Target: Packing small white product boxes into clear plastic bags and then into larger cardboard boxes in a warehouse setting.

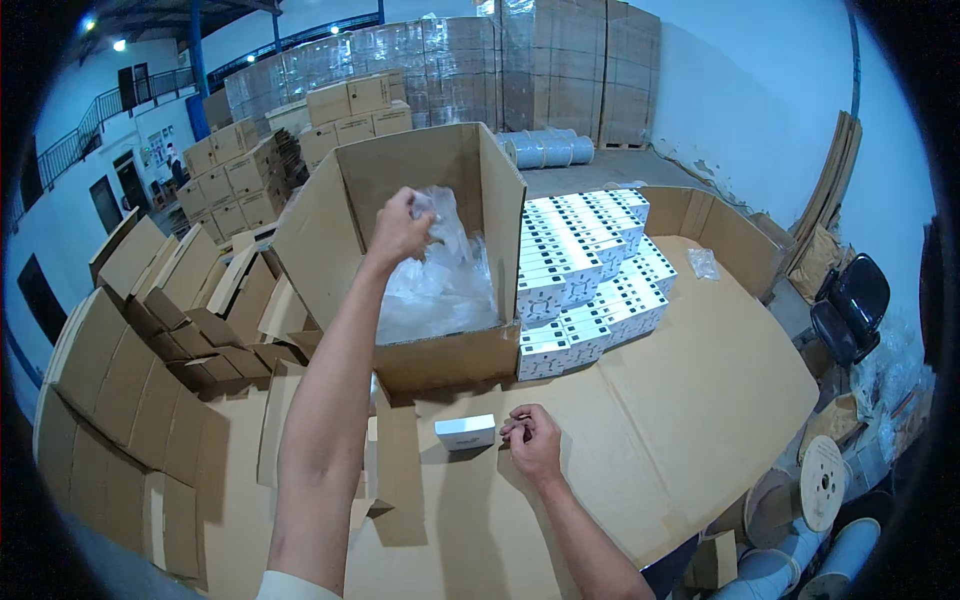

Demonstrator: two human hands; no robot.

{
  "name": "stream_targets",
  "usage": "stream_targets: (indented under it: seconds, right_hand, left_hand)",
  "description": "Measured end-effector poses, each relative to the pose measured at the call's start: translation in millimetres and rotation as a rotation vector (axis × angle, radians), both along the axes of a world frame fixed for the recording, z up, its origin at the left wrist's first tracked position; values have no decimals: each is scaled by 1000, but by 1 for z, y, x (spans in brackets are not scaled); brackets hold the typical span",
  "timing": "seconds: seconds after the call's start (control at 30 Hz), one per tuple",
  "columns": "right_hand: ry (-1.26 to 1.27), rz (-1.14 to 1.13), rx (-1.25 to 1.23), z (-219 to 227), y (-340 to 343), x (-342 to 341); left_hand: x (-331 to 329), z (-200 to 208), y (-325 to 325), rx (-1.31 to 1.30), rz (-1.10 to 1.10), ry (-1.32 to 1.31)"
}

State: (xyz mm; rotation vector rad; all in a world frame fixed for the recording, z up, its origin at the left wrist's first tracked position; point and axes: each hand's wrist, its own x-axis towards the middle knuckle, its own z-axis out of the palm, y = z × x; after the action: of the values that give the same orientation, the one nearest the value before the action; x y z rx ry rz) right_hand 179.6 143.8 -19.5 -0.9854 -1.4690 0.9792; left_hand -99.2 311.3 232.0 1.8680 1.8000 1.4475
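My left hand [402,228] reaches into a large open cardboard box [440,365]. Its fingers are closed on a clear plastic bag [436,207], lifted above a heap of similar clear bags [435,295] lying inside. On the cardboard-covered table, my right hand [532,440] rests with its fingers curled in. Whether anything is inside those fingers is hidden. Just left of them lies a small white box [465,432], a narrow gap away from the fingertips.
Stacked white printed boxes [580,270] stand against the large box's right side. Open brown cartons [200,290] crowd the left. A crumpled clear bag [703,264] lies at the far right of the tabletop [680,400]. Beyond are a black chair [850,308] and cable spools [820,484].
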Motion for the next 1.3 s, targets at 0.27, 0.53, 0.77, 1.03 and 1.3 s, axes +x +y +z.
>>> stream_targets:
  seconds: [0.27,0.53,0.77,1.03,1.3]
  right_hand:
    - [-51,-58,64,7,-4,-1]
    - [193,71,-108,2,-16,14]
    - [391,518,-361,23,-42,42]
    - [-160,613,-131,60,-61,30]
    - [-182,764,-117,61,-51,36]
  left_hand:
    - [45,37,-94,219,-107,-469]
    - [119,-46,-235,186,-187,-533]
    - [132,-172,-304,-134,-103,-573]
    - [120,-221,-308,-327,-121,-624]
    - [113,-201,-307,-505,-324,-706]
